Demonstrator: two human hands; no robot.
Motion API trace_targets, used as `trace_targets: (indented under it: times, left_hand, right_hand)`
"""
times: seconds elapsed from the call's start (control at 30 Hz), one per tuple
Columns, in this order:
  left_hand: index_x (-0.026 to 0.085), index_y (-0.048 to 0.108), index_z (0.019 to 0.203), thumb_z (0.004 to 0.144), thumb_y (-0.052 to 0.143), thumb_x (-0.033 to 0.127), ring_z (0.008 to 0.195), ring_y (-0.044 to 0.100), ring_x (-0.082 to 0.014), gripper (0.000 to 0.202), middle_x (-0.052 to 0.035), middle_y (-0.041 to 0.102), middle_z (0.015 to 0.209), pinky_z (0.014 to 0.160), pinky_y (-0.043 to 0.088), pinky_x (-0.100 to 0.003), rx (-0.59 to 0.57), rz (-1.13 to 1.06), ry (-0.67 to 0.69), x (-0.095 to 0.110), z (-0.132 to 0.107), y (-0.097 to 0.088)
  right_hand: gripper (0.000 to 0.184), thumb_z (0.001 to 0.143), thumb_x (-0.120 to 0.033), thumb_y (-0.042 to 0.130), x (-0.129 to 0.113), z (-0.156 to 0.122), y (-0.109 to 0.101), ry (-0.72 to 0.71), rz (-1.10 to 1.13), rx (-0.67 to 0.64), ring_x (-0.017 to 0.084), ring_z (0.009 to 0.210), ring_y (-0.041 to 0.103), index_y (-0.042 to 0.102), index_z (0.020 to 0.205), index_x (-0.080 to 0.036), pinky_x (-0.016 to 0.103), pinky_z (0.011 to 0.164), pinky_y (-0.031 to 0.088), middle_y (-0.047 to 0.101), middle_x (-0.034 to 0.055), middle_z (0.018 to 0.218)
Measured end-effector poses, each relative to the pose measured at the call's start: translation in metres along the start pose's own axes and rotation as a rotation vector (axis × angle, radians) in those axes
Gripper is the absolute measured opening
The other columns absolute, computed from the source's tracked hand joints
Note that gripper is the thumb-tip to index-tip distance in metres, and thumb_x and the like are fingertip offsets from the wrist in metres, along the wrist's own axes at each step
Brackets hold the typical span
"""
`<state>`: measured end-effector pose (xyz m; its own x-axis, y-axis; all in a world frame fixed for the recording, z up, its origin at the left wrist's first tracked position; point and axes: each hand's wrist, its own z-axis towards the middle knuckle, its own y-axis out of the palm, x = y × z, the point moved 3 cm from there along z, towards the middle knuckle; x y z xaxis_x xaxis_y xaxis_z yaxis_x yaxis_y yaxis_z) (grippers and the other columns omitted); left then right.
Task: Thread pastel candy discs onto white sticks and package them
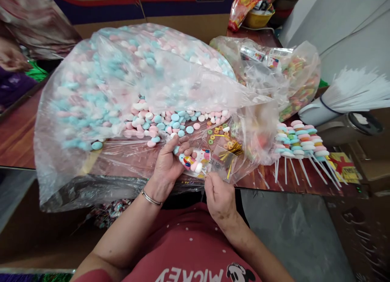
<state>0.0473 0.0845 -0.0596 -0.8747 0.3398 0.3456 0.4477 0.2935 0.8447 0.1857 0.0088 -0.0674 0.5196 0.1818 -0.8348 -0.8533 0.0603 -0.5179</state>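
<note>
My left hand [170, 162] is wrapped round a marshmallow candy stick [191, 163] in a clear printed wrapper. White, pink and yellow pieces show through the film. My right hand [219, 194] is closed in a pinch at the wrapper's lower end, where the thin white stick seems to come out. Just behind the hands, loose pink, blue and white marshmallows [175, 121] spill from a huge clear plastic bag [76, 62]. Gold twist ties [233, 148] and a flat clear printed packet [224, 162] lie to the right of the held candy.
Several finished candy sticks [300, 142] lie at the table's right end, sticks towards me. Behind them a pale jug [318, 109] holds many white sticks, beside a lidded tumbler [350, 127]. Another bag [300, 74] has coloured rings. Someone's hand [12, 56] shows at far left.
</note>
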Motion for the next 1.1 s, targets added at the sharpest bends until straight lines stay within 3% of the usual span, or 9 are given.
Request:
trace_targets:
  times: [0.1,0.2,0.3,0.43,0.5,0.7,0.87,1.0,1.1]
  left_hand:
    - [0.010,0.058,0.079,0.089,0.059,0.027,0.044,0.046,-0.0086,0.020,0.0080,0.037,0.050,0.053,0.050,-0.024,-0.017,0.025,0.017,-0.001,-0.003,-0.001]
    - [0.011,0.057,0.076,0.090,0.057,0.025,0.042,0.044,-0.0078,0.020,0.0082,0.037,0.049,0.051,0.048,-0.023,0.027,-0.008,0.013,-0.004,-0.005,0.001]
    - [0.012,0.054,0.073,0.093,0.054,0.025,0.040,0.041,-0.0054,0.024,0.0083,0.038,0.050,0.049,0.047,-0.020,0.099,-0.076,0.015,-0.009,-0.006,0.004]
    - [0.013,0.053,0.073,0.098,0.047,0.029,0.038,0.042,-0.0053,0.029,0.0076,0.039,0.050,0.046,0.045,-0.019,0.167,-0.101,-0.009,-0.009,-0.005,0.011]
    - [0.013,0.054,0.074,0.098,0.046,0.030,0.039,0.043,-0.0065,0.030,0.0070,0.040,0.049,0.046,0.046,-0.020,0.192,-0.088,-0.007,-0.006,-0.004,0.013]
    - [0.014,0.053,0.069,0.097,0.047,0.031,0.044,0.049,-0.0095,0.034,0.0036,0.045,0.050,0.051,0.050,-0.023,0.262,-0.037,-0.020,-0.002,-0.002,0.005]
    - [0.015,0.050,0.064,0.093,0.055,0.031,0.046,0.049,-0.0090,0.034,0.0042,0.044,0.052,0.057,0.053,-0.025,0.275,-0.033,0.028,-0.007,-0.007,0.001]
    - [0.015,0.055,0.070,0.086,0.067,0.032,0.045,0.048,-0.0070,0.026,0.0071,0.044,0.051,0.059,0.052,-0.023,0.199,0.062,0.109,-0.019,-0.015,0.005]
    - [0.015,0.058,0.071,0.074,0.078,0.034,0.046,0.048,-0.0063,0.027,0.0076,0.047,0.051,0.058,0.050,-0.021,0.098,0.171,0.138,-0.034,-0.022,0.009]
  right_hand:
    - [0.027,0.091,-0.022,0.042,-0.002,0.000,0.003,-0.118,-0.213,0.050,0.012,0.046,0.040,0.062,0.074,-0.020,0.027,0.049,0.029,0.051,0.0013,0.049]
    - [0.027,0.090,-0.023,0.044,-0.001,-0.001,0.008,-0.124,-0.271,0.072,0.012,0.046,0.040,0.064,0.074,-0.020,0.027,0.049,0.029,0.052,0.0024,0.048]
    - [0.025,0.090,-0.027,0.044,0.000,-0.001,0.010,-0.061,-0.115,0.031,0.013,0.049,0.042,0.064,0.077,-0.020,0.026,0.050,0.031,0.052,0.0012,0.052]
    - [0.030,0.095,-0.034,0.040,0.002,0.001,0.006,0.150,0.270,-0.121,0.010,0.049,0.039,0.057,0.074,-0.021,0.022,0.049,0.033,0.045,-0.0040,0.053]
    - [0.031,0.094,-0.035,0.042,0.001,0.002,0.002,0.177,0.309,-0.134,0.009,0.048,0.039,0.054,0.070,-0.021,0.021,0.048,0.032,0.044,-0.0049,0.052]
    - [0.027,0.092,-0.024,0.042,-0.003,0.003,-0.004,-0.116,-0.133,0.033,0.012,0.049,0.044,0.065,0.077,-0.020,0.026,0.052,0.033,0.052,-0.0002,0.052]
    - [0.027,0.090,-0.022,0.046,-0.001,-0.001,0.005,-0.163,-0.287,0.082,0.013,0.047,0.044,0.065,0.070,-0.020,0.026,0.050,0.033,0.052,0.0025,0.049]
    - [0.025,0.090,-0.027,0.046,-0.005,0.000,0.010,-0.074,-0.102,-0.007,0.012,0.048,0.044,0.063,0.075,-0.020,0.025,0.051,0.034,0.054,0.0018,0.053]
    - [0.024,0.092,-0.034,0.045,-0.004,0.002,0.016,0.132,0.263,-0.081,0.010,0.047,0.042,0.059,0.077,-0.020,0.023,0.049,0.034,0.050,-0.0022,0.053]
